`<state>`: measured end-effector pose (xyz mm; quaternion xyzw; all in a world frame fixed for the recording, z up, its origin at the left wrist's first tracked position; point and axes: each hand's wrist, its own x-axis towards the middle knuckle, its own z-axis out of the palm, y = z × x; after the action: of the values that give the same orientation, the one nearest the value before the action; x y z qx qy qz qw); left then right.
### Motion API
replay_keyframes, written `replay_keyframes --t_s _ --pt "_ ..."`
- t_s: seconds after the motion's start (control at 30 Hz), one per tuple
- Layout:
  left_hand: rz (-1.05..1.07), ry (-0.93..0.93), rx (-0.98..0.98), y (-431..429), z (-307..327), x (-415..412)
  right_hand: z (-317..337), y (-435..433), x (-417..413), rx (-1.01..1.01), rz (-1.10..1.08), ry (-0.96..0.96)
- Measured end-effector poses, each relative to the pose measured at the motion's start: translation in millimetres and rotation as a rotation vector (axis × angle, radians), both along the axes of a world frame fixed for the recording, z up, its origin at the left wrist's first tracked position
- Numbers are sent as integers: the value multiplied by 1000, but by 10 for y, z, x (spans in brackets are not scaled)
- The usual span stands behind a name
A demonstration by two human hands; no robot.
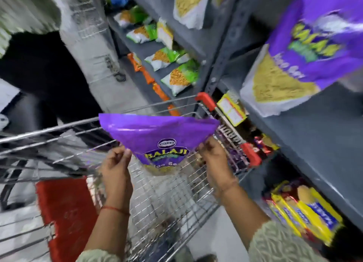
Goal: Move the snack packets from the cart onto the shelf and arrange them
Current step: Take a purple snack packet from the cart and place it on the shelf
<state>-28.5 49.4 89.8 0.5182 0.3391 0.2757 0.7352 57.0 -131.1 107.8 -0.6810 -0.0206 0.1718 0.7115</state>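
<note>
Both hands grip one purple Balaji snack packet (157,141) above the wire cart (172,193). Left hand (115,167) pinches its left edge, fingers closed on the film; right hand (214,159) pinches the right edge the same way. Packet hangs upright, top flared wide, clear of the cart floor. A matching purple packet (298,61) lies on the grey shelf (318,128) to the right. Green packets (176,73) sit on the shelf further back. Frame is motion-blurred.
</note>
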Motion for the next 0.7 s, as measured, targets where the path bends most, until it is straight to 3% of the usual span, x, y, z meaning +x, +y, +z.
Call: replay_keyframes --t_s 0.17,0.27,0.4,0.6,0.7 --pt "-259 -281 27 -836 719 743 767 -837 73 414 -335 -135" --pt "-371 -393 58 -1505 1158 1104 1190 -1411 144 524 -502 -254" --pt "-499 -449 39 -2371 1484 1528 1499 -2206 251 523 -710 -392" --pt "-744 -349 74 -3396 1542 2062 1487 -3095 432 413 -955 -463" --pt "-843 -295 -7 -3691 1459 2288 1386 -3353 557 375 -1053 -469"
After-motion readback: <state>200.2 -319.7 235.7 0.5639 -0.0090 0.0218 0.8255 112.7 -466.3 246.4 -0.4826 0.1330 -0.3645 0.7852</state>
